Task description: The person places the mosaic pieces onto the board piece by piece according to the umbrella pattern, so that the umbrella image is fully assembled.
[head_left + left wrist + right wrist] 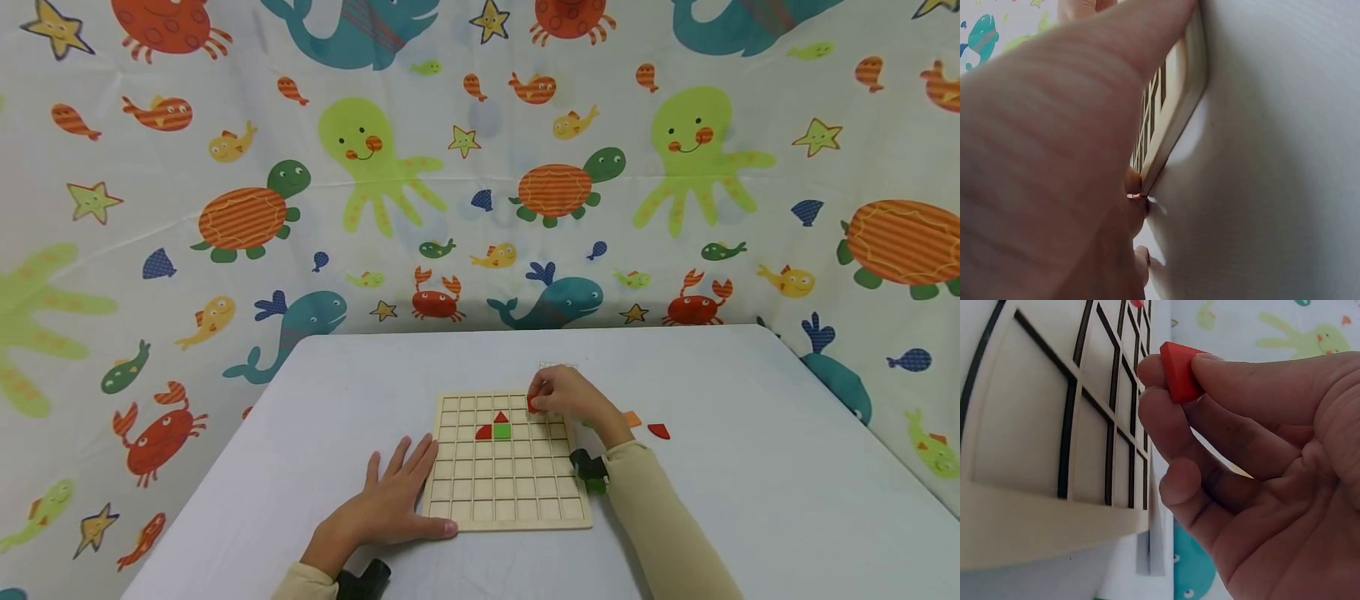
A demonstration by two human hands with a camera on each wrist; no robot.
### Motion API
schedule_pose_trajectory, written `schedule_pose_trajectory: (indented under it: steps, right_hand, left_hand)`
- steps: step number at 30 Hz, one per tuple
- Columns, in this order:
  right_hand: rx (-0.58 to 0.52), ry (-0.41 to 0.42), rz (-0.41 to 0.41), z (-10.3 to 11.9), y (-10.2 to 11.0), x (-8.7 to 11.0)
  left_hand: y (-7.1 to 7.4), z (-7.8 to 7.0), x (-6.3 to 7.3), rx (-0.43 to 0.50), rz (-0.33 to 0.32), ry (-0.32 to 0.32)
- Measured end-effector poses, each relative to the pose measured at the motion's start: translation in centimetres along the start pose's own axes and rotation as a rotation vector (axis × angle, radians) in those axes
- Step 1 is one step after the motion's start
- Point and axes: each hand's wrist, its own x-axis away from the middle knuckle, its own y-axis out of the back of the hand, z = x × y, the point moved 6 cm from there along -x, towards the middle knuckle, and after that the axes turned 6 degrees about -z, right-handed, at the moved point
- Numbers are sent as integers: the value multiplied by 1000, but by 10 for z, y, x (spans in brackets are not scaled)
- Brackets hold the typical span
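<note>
A wooden grid board (517,527) lies on the white table. My left hand (390,504) rests with fingers spread along its left edge, the thumb at the near left corner. Above the board's far right part, my right hand (566,392) pinches a small red block (1180,370) between thumb and fingertips; in the right wrist view it is held off the grid. Its full shape is partly hidden by the fingers. Within the grid, a red triangle (501,417) sits just behind a green square (502,431), and a red piece with a curved side (484,433) lies left of that square.
Right of the board lie an orange piece (632,419) and a red piece (659,431). A green piece (596,485) shows beside the board, under the right wrist's black camera (587,465). A pale sheet with printed lines (558,365) lies behind the right hand. A sea-animal cloth (480,167) hangs behind the table.
</note>
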Motion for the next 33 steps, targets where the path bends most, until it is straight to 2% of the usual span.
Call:
schedule_pose_trajectory:
  steps: [5,12,23,29,33]
  right_hand:
    - [27,-10,37,7,-10,0]
    - [77,71,63,18,-17,0]
    - [118,55,90,19,-27,0]
    - [162,17,123,24,-29,3]
    - [195,44,140,27,-32,3]
  left_hand:
    - [0,0,-1,-8,0,-3]
    - [2,-1,0,-3,0,0]
    - [3,-2,0,-23,-3,-3]
    - [2,-2,0,-22,-5,-3]
    - [2,-1,0,-13,1,-1]
